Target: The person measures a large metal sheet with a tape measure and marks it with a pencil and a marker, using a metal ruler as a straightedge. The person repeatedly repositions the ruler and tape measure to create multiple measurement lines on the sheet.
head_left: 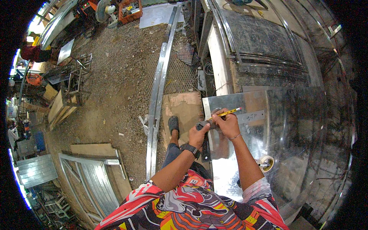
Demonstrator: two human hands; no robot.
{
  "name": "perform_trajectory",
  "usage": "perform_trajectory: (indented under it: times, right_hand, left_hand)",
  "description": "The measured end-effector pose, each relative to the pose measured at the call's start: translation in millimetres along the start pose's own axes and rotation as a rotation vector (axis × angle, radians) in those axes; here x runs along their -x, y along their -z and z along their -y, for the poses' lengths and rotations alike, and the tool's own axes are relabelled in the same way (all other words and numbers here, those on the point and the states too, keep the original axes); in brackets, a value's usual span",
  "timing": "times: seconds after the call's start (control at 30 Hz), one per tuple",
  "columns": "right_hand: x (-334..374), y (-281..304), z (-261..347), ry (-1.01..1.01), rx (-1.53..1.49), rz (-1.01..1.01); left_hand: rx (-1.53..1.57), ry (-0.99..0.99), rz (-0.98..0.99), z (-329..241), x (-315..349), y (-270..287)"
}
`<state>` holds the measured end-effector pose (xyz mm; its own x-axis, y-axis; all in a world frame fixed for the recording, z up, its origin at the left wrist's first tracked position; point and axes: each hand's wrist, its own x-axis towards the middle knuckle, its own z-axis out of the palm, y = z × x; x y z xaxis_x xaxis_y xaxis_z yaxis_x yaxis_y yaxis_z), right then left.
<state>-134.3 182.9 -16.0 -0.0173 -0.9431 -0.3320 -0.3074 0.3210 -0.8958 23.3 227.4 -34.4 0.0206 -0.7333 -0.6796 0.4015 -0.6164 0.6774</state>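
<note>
My right hand (229, 125) is closed around a yellow pencil (232, 111), whose back end sticks out to the right. Close beside it, my left hand (197, 137) grips a small dark grey tool (201, 124) at the left edge of a shiny metal sheet (280, 134). The tool's exact kind is partly hidden by the fingers. Just right of my right hand, a flat metal strip (251, 116) with a hole near its end lies on the sheet.
A roll of tape (267, 163) sits on the sheet by my right forearm. Long metal profiles (156, 92) lie on the gravel floor to my left. Farther left are a metal frame (90, 182) and wooden pieces (59, 107). An orange crate (129, 11) and a fan (104, 11) stand ahead.
</note>
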Motion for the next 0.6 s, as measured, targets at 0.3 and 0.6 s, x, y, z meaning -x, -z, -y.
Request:
perform_trajectory:
  times: [0.3, 0.6]
  right_hand:
    - [5, 13, 8, -0.040, -0.006, -0.041]
    - [7, 14, 12, -0.056, -0.136, -0.043]
  left_hand:
    - [-0.049, 0.116, 0.050, 5, -8, 6]
    - [-0.030, 0.015, -0.036, -2, 0, 0]
